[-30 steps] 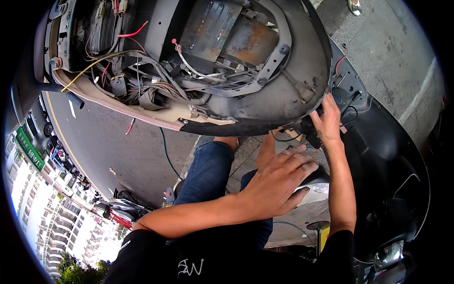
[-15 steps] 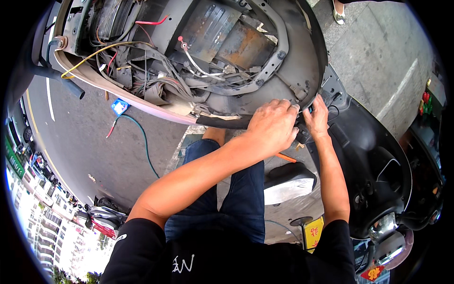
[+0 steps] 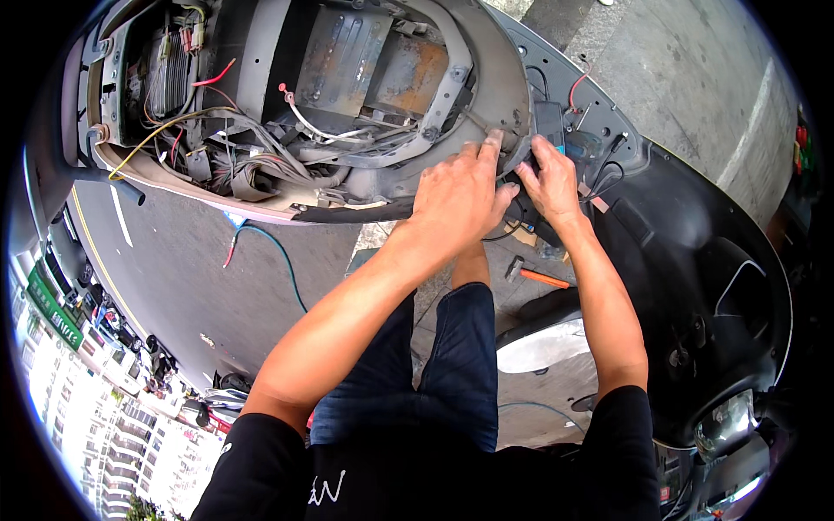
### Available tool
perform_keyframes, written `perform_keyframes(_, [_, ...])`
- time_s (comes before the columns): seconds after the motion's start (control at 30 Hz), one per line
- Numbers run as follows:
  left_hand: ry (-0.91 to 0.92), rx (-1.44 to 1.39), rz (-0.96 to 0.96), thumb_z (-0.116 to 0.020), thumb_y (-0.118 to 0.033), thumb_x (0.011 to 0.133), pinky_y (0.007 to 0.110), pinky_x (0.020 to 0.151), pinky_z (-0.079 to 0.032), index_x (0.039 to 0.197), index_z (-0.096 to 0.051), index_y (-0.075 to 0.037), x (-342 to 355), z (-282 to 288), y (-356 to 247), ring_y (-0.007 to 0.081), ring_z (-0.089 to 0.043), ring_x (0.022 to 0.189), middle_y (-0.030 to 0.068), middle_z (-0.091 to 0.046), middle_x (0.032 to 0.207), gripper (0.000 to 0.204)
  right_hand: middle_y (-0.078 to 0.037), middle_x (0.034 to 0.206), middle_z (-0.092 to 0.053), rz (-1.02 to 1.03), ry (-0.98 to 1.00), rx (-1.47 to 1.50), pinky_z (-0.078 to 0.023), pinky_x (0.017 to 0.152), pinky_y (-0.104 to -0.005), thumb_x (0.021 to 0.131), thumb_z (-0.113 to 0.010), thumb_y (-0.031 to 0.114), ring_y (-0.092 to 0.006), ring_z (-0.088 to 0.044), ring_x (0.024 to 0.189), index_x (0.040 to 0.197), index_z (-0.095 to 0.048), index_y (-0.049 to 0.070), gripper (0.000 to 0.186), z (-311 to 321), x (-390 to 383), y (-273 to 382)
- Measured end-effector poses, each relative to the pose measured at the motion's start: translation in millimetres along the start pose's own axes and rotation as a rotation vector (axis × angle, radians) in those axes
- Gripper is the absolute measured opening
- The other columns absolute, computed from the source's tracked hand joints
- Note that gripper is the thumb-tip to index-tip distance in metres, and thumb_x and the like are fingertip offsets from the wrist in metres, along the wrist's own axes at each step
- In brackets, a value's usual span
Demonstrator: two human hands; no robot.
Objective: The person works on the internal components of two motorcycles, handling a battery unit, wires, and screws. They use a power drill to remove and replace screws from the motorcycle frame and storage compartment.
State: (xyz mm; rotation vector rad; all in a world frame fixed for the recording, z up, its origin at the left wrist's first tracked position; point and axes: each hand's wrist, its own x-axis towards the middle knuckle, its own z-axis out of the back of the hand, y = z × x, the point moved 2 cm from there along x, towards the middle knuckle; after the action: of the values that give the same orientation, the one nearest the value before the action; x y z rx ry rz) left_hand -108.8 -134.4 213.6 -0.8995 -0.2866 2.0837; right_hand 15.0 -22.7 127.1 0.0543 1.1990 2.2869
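One shell [image 3: 497, 82], far side cropped | your left hand [image 3: 459, 193], right hand [image 3: 554, 185], fingers [image 3: 492, 148]: can't tell grip | long axis left-right, rounded right

A black T-shirt [image 3: 417, 478] tops apparently denim shorts [image 3: 462, 347].

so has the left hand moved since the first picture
Yes, the left hand has moved up toward the scooter's dark shell: earlier it hung clear below the shell's rounded end, and now it reaches over that end.
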Motion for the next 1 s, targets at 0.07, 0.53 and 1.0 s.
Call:
perform_keyframes(0.07, [-0.027, 0.033, 0.018, -0.064, -0.033, 0.084, 0.047, 0.074, -0.052, 0.131, -0.046, 0.001, 12, -9, -8, 0.0400, -0.065, 0.087, 0.0216, -0.063, 0.104, 0.061, -0.019, 0.101, -0.063, 0.044, -0.063, 0.035, -0.052, 0.075, -0.0399, 0.074, -0.068, 0.008, -0.0387, -0.062, 0.089, 0.110, -0.056, 0.000, 0.038, -5, -1, -4])
perform_keyframes(0.53, [-0.047, 0.002, -0.004, -0.065, -0.031, 0.082, 0.047, 0.075, -0.051, 0.120, -0.056, 0.002, 25, -14, -10, 0.0408, -0.064, 0.088, 0.0233, -0.065, 0.096, 0.051, -0.017, 0.088, -0.064, 0.159, -0.035, 0.052, -0.051, 0.062, -0.0410, 0.072, -0.070, 0.007, -0.0364, -0.063, 0.076, 0.105, -0.055, 0.002, 0.037, -5, 2, -21])
perform_keyframes(1.0, [-0.005, 0.003, -0.052, -0.067, -0.033, 0.079, 0.046, 0.079, -0.050, 0.119, -0.056, 0.007, 32, -7, -11, 0.0400, -0.064, 0.091, 0.0261, -0.065, 0.098, 0.057, -0.015, 0.086, -0.064, 0.120, -0.095, 0.118, -0.051, 0.064, -0.0415, 0.074, -0.071, 0.011, -0.0364, -0.063, 0.078, 0.104, -0.055, 0.004, 0.034, -8, -4, -21])
